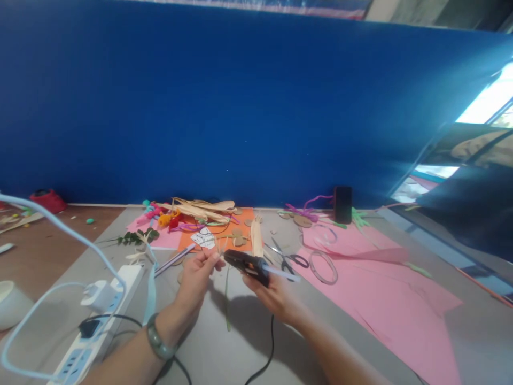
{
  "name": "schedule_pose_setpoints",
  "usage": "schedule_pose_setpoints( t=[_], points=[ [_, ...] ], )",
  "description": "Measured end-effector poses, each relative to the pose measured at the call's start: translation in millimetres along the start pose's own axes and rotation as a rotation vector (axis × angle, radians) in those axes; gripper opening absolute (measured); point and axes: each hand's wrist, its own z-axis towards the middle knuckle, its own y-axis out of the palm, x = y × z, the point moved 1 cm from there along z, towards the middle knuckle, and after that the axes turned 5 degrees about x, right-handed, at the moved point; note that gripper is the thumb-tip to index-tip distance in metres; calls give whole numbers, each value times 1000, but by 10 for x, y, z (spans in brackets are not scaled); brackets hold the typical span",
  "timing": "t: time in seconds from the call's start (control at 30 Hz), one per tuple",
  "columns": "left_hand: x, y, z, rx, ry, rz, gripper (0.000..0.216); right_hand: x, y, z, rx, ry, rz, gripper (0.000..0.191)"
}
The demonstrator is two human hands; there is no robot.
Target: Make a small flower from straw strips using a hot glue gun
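Observation:
My right hand (272, 291) is wrapped round a black glue gun (244, 261), whose nozzle points left. A translucent glue stick (284, 273) juts out of its back end. Close to the nozzle, my left hand (200, 270) pinches a small piece with thin pale strands (219, 245); its exact kind is too small to tell. Below the nozzle a thin green stem (227, 305) runs down; whether it joins the pinched piece is unclear. Beyond my hands, an orange sheet (192, 241) carries a brown flower shape (238, 238) and dried husk strips (256, 238).
At left is a white power strip (114, 305) with plugs and cables. Scissors (290, 260) and a tape roll (323, 268) lie right of the gun, by pink paper (372, 278). A black phone (342, 204) leans against the blue partition (240, 107). Another person (476, 198) is at far right.

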Motion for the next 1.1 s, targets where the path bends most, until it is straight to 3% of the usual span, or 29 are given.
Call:
schedule_pose_setpoints(
  t=[0.3,0.8,1.1],
  points=[
    [63,18,-41,-39,-4,-8,27,-63,3,11,-43,14,75,38],
    [-30,-23,-7,-78,53,34,30,-59,-11,6,-29,38,80,35],
    [5,-9,-28,-51,51,21,27,-98,-19,3,-31,-20,10,37]
  ],
)
